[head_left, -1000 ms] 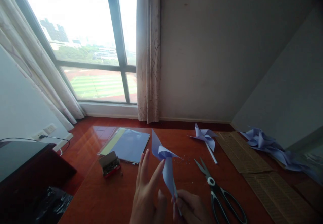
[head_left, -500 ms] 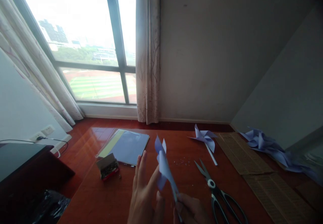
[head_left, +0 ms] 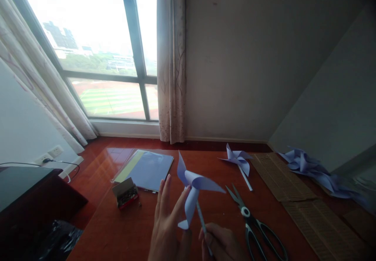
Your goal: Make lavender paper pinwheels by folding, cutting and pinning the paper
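A lilac paper pinwheel (head_left: 192, 204) stands tilted above the table, its curled blades facing partly toward me. Its thin paper stick (head_left: 201, 217) runs down into my right hand (head_left: 221, 242), whose fingers are closed round it. My left hand (head_left: 170, 225) is open beside the pinwheel, fingers stretched upward. Its index fingertip touches the blades near the centre, and the thumb is close to the lower blade. Right of my right hand lie scissors (head_left: 246, 212) with dark handles and slightly parted blades. A second pinwheel (head_left: 237, 161) rests on the table farther back.
A small box of pins (head_left: 127, 196) sits open on the left of the wooden table (head_left: 117, 233). Behind it lies a pack of lilac paper (head_left: 151, 169) in a clear sleeve. Brown cardboard (head_left: 282, 178) lines the right side, with several more pinwheels (head_left: 305, 163) beyond.
The held pinwheel has turned from nearly edge-on to facing me more, so its blades and stick now show. My left index finger has come to its centre. Both hands stay nearly in place.
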The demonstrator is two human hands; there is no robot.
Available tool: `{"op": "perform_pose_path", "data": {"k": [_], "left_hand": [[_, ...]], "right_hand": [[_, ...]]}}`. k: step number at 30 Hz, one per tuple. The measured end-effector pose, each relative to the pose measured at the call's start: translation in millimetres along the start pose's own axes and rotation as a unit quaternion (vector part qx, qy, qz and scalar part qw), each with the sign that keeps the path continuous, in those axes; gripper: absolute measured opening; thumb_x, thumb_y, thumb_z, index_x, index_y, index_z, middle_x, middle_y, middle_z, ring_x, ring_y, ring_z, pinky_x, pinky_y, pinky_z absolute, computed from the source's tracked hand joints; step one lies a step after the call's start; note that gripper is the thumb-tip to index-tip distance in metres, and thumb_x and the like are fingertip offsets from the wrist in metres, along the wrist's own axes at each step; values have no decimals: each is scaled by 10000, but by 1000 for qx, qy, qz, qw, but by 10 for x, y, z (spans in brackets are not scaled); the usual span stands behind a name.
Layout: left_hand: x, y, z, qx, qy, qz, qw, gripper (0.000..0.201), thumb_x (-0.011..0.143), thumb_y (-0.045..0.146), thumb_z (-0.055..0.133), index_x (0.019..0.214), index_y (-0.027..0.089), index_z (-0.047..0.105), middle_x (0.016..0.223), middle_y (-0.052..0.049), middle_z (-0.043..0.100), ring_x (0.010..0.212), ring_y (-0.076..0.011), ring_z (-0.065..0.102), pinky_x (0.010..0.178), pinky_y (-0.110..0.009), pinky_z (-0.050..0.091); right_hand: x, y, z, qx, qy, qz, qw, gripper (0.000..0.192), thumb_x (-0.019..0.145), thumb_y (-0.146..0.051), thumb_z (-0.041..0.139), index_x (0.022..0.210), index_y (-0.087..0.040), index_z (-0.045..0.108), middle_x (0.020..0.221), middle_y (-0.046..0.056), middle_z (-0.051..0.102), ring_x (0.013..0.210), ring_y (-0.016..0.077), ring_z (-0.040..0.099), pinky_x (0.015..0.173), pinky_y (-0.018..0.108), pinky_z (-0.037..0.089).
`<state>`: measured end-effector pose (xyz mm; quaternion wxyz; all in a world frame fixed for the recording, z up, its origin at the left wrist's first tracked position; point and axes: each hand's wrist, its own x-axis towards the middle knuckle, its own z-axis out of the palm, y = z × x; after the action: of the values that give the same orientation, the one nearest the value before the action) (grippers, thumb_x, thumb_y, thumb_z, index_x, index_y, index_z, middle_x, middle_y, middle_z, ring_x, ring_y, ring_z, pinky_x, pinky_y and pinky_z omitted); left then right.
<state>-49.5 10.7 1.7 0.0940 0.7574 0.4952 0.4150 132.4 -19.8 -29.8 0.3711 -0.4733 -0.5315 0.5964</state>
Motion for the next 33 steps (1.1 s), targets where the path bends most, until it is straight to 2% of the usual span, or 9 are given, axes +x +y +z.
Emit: {"op": "perform_pose_path", "data": {"k": [3, 7, 14, 21, 33], "left_hand": [[-4, -1, 8, -16, 9, 11, 1000, 709, 899, 77, 501, 1551, 344, 415, 1743, -48, 81, 1593, -365, 124, 1192, -633, 345], [-16, -35, 10, -11, -8, 11, 1000, 735, 887, 69, 510, 1559, 346, 399, 1745, -43, 63, 1595, -367, 110, 1188, -631, 358], [-32, -29, -9, -2, -28, 13, 1000, 790, 874, 61, 504, 1590, 340, 321, 1746, -56, 14, 1597, -381, 63, 1192, -671, 322], [4, 29, -16, -1, -10, 8, 1000, 816, 872, 49, 483, 1599, 358, 280, 1742, -59, 46, 1595, -385, 76, 1178, -653, 362], [31, 29, -17, -15, 5, 13, 1000, 779, 870, 56, 481, 1576, 348, 323, 1736, -61, 80, 1592, -373, 119, 1168, -644, 381]], "right_hand": [[15, 47, -2, -18, -1, -13, 1000, 617, 926, -762, 437, 790, -180, 590, 601, -6, 525, 524, 102, 447, 501, 229, 297], [18, 65, -6, -24, -1, -19, 1000, 622, 927, -764, 427, 776, -181, 582, 612, -2, 539, 516, 102, 452, 497, 230, 310], [-54, -131, -12, -19, 2, 7, 1000, 572, 947, -721, 457, 781, -189, 587, 652, 4, 573, 550, 109, 479, 527, 236, 322], [-70, -174, -17, -11, 8, 6, 1000, 547, 970, -683, 456, 804, -184, 607, 663, 4, 587, 543, 108, 477, 530, 243, 327], [-37, -131, -12, 12, 5, 12, 1000, 553, 951, -707, 469, 827, -183, 595, 659, 0, 586, 522, 100, 455, 518, 245, 312]]}}
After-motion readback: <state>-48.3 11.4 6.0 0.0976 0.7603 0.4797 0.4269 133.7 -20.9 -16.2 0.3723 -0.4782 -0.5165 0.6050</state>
